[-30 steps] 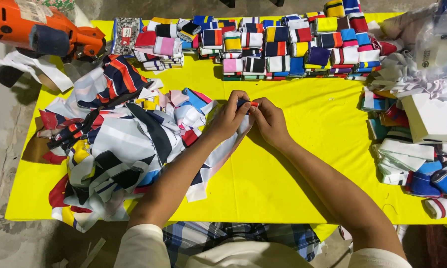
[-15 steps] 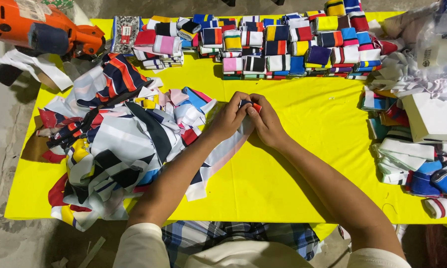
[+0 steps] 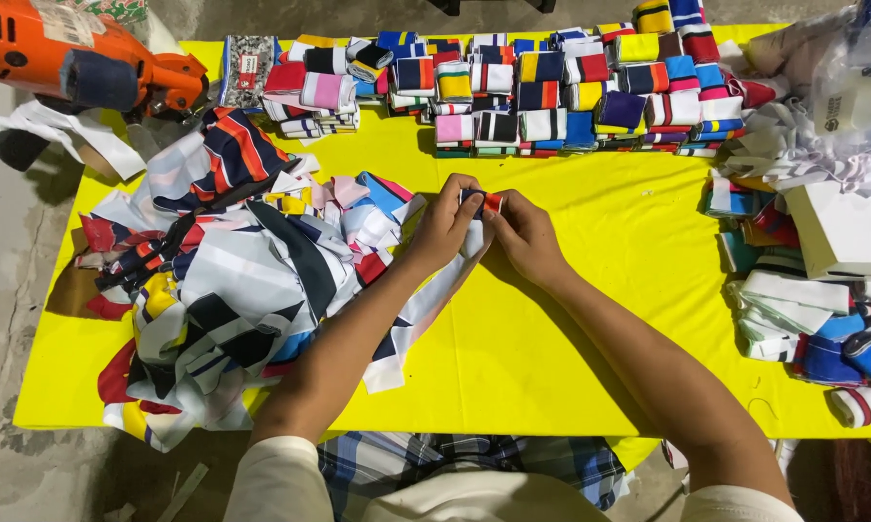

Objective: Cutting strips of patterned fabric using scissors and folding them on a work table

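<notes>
As both hands meet mid-surface, little has shifted in the last second.
The left hand [image 3: 445, 232] and right hand [image 3: 524, 235] keep their fingers pinched on the striped fabric strip [image 3: 426, 304], its rolled end [image 3: 481, 201] slightly tighter above the yellow surface [image 3: 590, 319].

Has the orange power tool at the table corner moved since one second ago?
No. The orange power tool lies at the same far-left corner of the yellow table, beside the same fabric pile.

a: bright, even overhead light; the yellow tablecloth [image 3: 590, 319] looks vivid with no glare.
b: soft shadows under the forearms, sharp centre, slight bending and softness near the edges.
</notes>
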